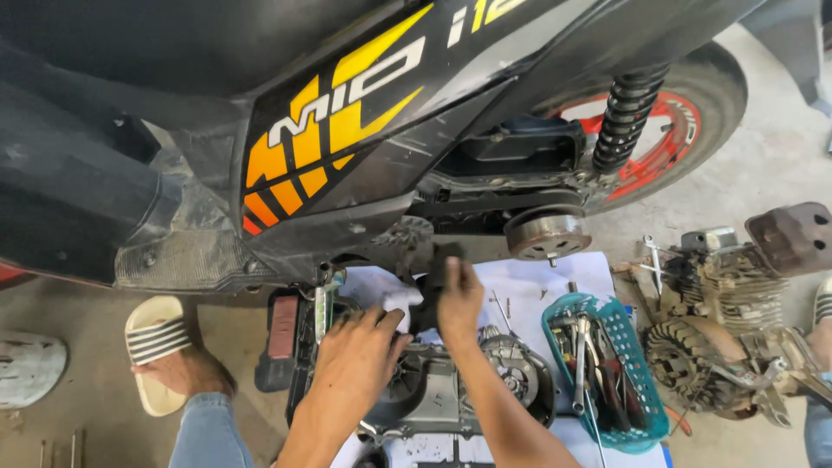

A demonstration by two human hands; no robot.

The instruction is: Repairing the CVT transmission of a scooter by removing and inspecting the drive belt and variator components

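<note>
Head view: two bare hands work under a black scooter with orange and yellow side graphics (347, 121).

From the left: a white striped sandal (156, 347), then the left hand (355, 360), fingers loosely curled and pressing on a white rag (381, 290) over a grey metal engine cover (433, 390). Beside it, the right hand (458, 299) pinches a dark belt-like part (438, 269) below the scooter's body. Further right lie a round steel clutch drum (548, 232), a teal plastic tool basket (620, 364) and a dismantled grey engine (728, 329).
</note>
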